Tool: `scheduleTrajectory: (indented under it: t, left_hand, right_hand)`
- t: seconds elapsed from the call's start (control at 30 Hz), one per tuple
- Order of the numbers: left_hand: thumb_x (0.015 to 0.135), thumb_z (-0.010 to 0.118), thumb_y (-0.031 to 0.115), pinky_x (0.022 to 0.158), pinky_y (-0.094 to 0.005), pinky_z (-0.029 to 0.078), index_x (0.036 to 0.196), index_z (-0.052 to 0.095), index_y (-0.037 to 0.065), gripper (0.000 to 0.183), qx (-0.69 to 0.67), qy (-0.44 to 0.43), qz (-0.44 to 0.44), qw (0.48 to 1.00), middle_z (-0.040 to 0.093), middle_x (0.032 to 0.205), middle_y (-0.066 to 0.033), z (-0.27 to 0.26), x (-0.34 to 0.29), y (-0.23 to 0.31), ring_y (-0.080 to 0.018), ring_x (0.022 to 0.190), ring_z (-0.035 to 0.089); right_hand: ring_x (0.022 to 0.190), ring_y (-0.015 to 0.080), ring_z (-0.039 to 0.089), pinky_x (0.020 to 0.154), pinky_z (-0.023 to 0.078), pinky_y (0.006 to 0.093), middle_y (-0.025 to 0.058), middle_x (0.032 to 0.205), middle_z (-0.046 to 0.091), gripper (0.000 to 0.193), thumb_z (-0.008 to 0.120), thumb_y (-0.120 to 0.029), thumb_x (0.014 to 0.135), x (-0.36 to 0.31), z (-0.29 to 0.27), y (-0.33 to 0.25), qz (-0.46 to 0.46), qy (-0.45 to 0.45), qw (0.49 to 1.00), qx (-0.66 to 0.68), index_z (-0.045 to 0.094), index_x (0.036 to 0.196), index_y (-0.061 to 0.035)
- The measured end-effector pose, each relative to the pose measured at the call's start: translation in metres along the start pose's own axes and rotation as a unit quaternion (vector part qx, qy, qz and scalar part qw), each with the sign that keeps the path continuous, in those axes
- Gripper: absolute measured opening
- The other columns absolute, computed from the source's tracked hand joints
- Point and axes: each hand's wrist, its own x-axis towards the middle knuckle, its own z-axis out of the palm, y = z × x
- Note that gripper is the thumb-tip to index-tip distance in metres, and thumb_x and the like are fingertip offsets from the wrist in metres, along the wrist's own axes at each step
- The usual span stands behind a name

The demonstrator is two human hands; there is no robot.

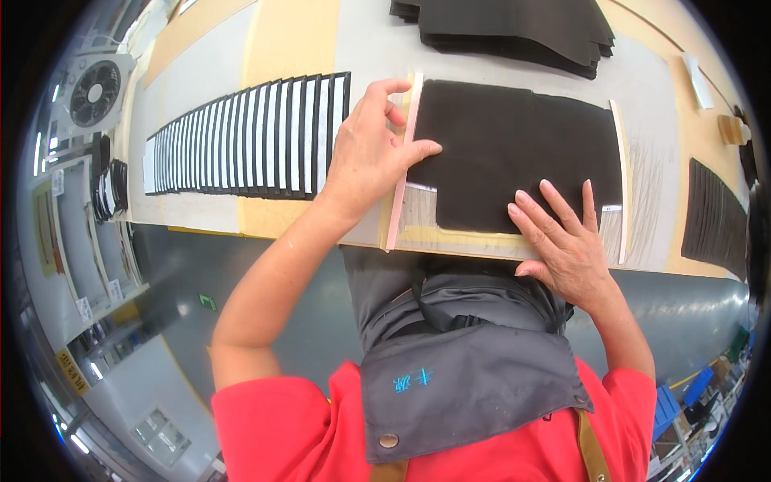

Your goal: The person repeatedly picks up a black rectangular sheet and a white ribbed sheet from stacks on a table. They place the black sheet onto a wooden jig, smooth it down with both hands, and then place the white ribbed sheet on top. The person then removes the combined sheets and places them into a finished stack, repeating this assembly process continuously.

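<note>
A black sheet (514, 153) with a notched lower left corner lies flat on the worktable between two narrow raised strips. My left hand (361, 157) is at the sheet's left edge by the pinkish strip (401, 177), its thumb stretched onto the sheet and its other fingers partly bent, apart from the thumb. Near the sheet's lower right corner my right hand (566, 245) lies flat with fingers spread, pressing on the black surface. Beyond it runs the white strip (619, 169) on the right. Nothing shows gripped in either hand.
To the left, several black-and-white pieces (249, 136) overlap in a fanned row. A stack of black sheets (514, 36) lies at the far side. More fanned black pieces (715, 225) are at the right. The table's front edge (466, 251) is close to my apron (474, 386).
</note>
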Motion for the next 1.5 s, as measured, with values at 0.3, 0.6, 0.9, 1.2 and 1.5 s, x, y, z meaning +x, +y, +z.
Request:
scheduleTrajectory:
  t: [0.3, 0.6, 0.9, 1.2, 1.5]
  left_hand:
    - [0.080, 0.086, 0.014, 0.092, -0.0424, 0.051, 0.136, 0.059, 0.006, 0.063, 0.110, 0.094, 0.218, 0.965, 0.059, 0.118, -0.0136, 0.019, -0.017, 0.003, -0.0325, 0.107, 0.059]
    - [0.089, 0.080, 0.015, 0.116, -0.0495, 0.043, 0.139, 0.059, 0.006, 0.054, 0.118, 0.013, 0.234, 0.965, 0.051, 0.143, -0.0192, 0.047, -0.032, 0.011, -0.0419, 0.141, 0.046]
    - [0.089, 0.077, 0.012, 0.117, -0.0503, 0.043, 0.137, 0.061, 0.006, 0.051, 0.129, 0.022, 0.243, 0.961, 0.052, 0.144, -0.0195, 0.053, -0.034, 0.012, -0.0411, 0.140, 0.047]
    - [0.086, 0.077, 0.012, 0.112, -0.0481, 0.042, 0.139, 0.060, 0.008, 0.055, 0.152, 0.034, 0.241, 0.958, 0.053, 0.137, -0.0160, 0.070, -0.032, 0.027, -0.0357, 0.130, 0.051]
    - [0.088, 0.072, 0.010, 0.118, -0.0540, 0.037, 0.141, 0.058, 0.004, 0.056, 0.129, 0.028, 0.220, 0.966, 0.049, 0.145, -0.0208, 0.078, -0.052, 0.038, -0.0406, 0.137, 0.046]
  right_hand:
    - [0.154, 0.0244, 0.035, 0.128, 0.006, 0.0655, -0.0052, 0.162, 0.047, 0.077, 0.045, -0.068, 0.095, -0.001, -0.001, 0.000, 0.000, 0.010, 1.000, 0.008, 0.051, 0.155, -0.0208]
    - [0.154, 0.0261, 0.035, 0.127, 0.007, 0.0672, -0.0038, 0.161, 0.048, 0.077, 0.043, -0.069, 0.096, 0.000, -0.002, 0.000, -0.004, 0.002, 1.000, 0.002, 0.054, 0.153, -0.0197]
    - [0.154, 0.0270, 0.035, 0.127, 0.008, 0.0674, -0.0032, 0.159, 0.050, 0.076, 0.044, -0.069, 0.095, 0.001, -0.003, 0.000, -0.007, -0.006, 1.000, -0.004, 0.056, 0.151, -0.0189]
    - [0.152, 0.0272, 0.038, 0.127, 0.008, 0.0682, -0.0029, 0.157, 0.052, 0.074, 0.042, -0.069, 0.097, 0.002, -0.004, 0.000, 0.000, -0.004, 1.000, 0.014, 0.058, 0.149, -0.0190]
    - [0.152, 0.0277, 0.038, 0.126, 0.007, 0.0690, -0.0034, 0.157, 0.053, 0.076, 0.040, -0.070, 0.097, 0.002, -0.002, 0.001, 0.002, -0.005, 1.000, 0.019, 0.058, 0.150, -0.0189]
